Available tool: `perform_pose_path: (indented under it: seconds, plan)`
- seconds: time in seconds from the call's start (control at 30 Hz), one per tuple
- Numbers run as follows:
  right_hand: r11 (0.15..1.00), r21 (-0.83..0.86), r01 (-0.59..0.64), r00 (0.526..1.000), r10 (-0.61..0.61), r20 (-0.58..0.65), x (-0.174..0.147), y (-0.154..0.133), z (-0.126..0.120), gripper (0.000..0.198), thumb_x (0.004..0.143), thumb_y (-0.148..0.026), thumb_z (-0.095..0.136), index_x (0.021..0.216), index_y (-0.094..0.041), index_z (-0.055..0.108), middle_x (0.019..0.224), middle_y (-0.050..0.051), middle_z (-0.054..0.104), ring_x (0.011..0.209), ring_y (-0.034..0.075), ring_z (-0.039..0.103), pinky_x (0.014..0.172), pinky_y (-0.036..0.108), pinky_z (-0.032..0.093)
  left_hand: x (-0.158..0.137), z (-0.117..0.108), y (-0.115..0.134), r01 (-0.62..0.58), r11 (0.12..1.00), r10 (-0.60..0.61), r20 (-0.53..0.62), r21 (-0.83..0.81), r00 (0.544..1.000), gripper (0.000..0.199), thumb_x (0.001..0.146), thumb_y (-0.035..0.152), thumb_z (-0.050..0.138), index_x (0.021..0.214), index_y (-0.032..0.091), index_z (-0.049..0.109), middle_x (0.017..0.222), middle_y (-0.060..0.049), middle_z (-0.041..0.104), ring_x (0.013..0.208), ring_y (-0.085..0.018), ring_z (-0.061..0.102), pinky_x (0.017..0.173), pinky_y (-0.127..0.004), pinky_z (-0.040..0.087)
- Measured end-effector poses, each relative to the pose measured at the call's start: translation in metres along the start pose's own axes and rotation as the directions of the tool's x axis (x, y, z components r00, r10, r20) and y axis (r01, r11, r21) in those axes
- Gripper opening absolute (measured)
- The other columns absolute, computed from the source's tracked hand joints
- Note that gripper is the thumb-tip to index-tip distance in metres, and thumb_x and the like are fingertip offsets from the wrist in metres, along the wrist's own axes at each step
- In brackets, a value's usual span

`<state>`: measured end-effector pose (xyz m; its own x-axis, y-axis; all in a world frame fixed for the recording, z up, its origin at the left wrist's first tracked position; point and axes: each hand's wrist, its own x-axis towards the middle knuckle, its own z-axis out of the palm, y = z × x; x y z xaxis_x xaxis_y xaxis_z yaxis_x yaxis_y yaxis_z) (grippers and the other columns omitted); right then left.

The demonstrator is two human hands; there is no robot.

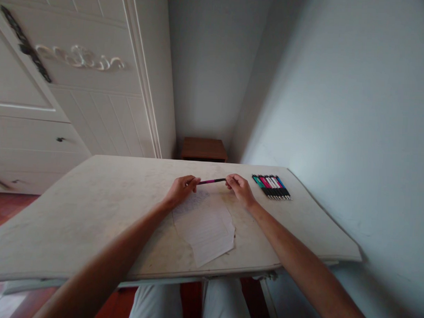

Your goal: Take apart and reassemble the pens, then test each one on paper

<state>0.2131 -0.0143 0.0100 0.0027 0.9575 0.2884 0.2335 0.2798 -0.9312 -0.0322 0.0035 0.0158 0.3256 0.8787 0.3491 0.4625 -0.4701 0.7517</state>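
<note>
A pen [211, 181] with a magenta and black barrel stretches level between my two hands, above the far edge of a sheet of paper. My left hand [183, 188] pinches its left end, and the fingers of my right hand [240, 188] are closed on its right end. The torn-edged paper [209, 231] lies on the table below, with scribbles near its top by my left hand. To the right of my right hand, several pens [272, 186] in green, red, white and blue with black grips lie side by side in a row.
The pale table [109, 211] has a worn, stained top. A wall [356, 113] runs along its right side. Behind it stand a small brown cabinet [204, 148] and, at the left, a white wardrobe [102, 113]. My legs [226, 303] are under the near edge.
</note>
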Motion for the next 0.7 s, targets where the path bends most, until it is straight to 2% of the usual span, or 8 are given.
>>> perform_pose_path:
  seconds: [0.07, 0.17, 0.37, 0.43, 0.57, 0.63, 0.7]
  plan:
    - [1.000, -0.003, -0.005, 1.000, 0.005, -0.001, 0.0001, 0.0007, -0.0005, 0.045, 0.076, -0.064, 0.060, 0.076, -0.019, 0.060, 0.068, 0.003, 0.061, 0.065, 0.016, 0.057, 0.063, 0.028, 0.048, 0.0004, -0.0008, 0.0010, -0.013, 1.000, 0.013, 0.008, -0.010, 1.000, 0.042, 0.087, 0.050, 0.048, 0.069, 0.017, 0.066, 0.065, -0.002, 0.066, 0.061, -0.014, 0.055, 0.061, -0.026, 0.041]
    - [1.000, -0.017, -0.009, 1.000, 0.009, 0.012, -0.0001, 0.0015, -0.0007, 0.047, 0.076, -0.065, 0.059, 0.072, -0.019, 0.059, 0.065, 0.002, 0.059, 0.063, 0.016, 0.056, 0.061, 0.027, 0.047, 0.0015, -0.0008, 0.0009, -0.069, 0.997, 0.067, -0.062, -0.041, 0.996, 0.026, 0.080, 0.044, 0.061, 0.082, 0.019, 0.070, 0.080, -0.003, 0.072, 0.071, -0.016, 0.059, 0.066, -0.027, 0.043]
    - [0.999, -0.019, -0.029, 0.999, 0.030, 0.027, -0.0030, -0.0012, 0.0017, 0.047, 0.080, -0.064, 0.055, 0.064, -0.019, 0.055, 0.059, 0.000, 0.054, 0.057, 0.014, 0.051, 0.052, 0.025, 0.041, 0.0013, 0.0012, -0.0036, -0.202, 0.978, 0.196, -0.099, -0.058, 0.976, 0.012, 0.075, 0.032, 0.068, 0.079, 0.020, 0.068, 0.082, -0.004, 0.070, 0.076, -0.017, 0.059, 0.065, -0.028, 0.045]
    - [0.999, -0.024, -0.045, 0.999, 0.045, 0.027, -0.0034, -0.0016, 0.0023, 0.048, 0.079, -0.064, 0.055, 0.063, -0.019, 0.054, 0.058, 0.000, 0.053, 0.055, 0.013, 0.050, 0.050, 0.024, 0.040, 0.0005, 0.0026, -0.0045, -0.202, 0.977, 0.194, -0.097, -0.072, 0.976, 0.017, 0.075, 0.033, 0.069, 0.086, 0.020, 0.067, 0.086, -0.005, 0.070, 0.078, -0.017, 0.060, 0.066, -0.029, 0.046]
    - [0.999, -0.012, -0.038, 0.999, 0.038, -0.004, -0.0017, 0.0000, 0.0017, 0.048, 0.078, -0.065, 0.056, 0.064, -0.019, 0.055, 0.061, 0.001, 0.056, 0.056, 0.014, 0.052, 0.053, 0.025, 0.043, -0.0014, 0.0044, -0.0023, -0.132, 0.986, 0.124, -0.084, -0.098, 0.989, 0.049, 0.071, 0.041, 0.073, 0.113, 0.019, 0.060, 0.099, -0.007, 0.069, 0.086, -0.019, 0.063, 0.069, -0.029, 0.047]
    - [1.000, -0.005, -0.031, 0.999, 0.031, -0.024, -0.0007, 0.0008, 0.0011, 0.049, 0.077, -0.066, 0.056, 0.064, -0.019, 0.055, 0.061, 0.002, 0.057, 0.057, 0.014, 0.052, 0.054, 0.026, 0.043, -0.0020, 0.0044, -0.0004, -0.083, 0.993, 0.077, -0.073, -0.081, 0.994, 0.047, 0.076, 0.047, 0.067, 0.114, 0.018, 0.060, 0.099, -0.007, 0.069, 0.086, -0.019, 0.063, 0.068, -0.028, 0.046]
    - [1.000, -0.003, -0.022, 0.999, 0.022, -0.035, -0.0002, 0.0009, 0.0007, 0.049, 0.077, -0.066, 0.056, 0.063, -0.019, 0.054, 0.061, 0.002, 0.057, 0.058, 0.015, 0.052, 0.054, 0.026, 0.043, -0.0022, 0.0040, 0.0005, -0.049, 0.998, 0.047, -0.044, -0.046, 0.998, 0.037, 0.085, 0.049, 0.055, 0.101, 0.017, 0.065, 0.091, -0.005, 0.069, 0.080, -0.018, 0.062, 0.067, -0.027, 0.045]
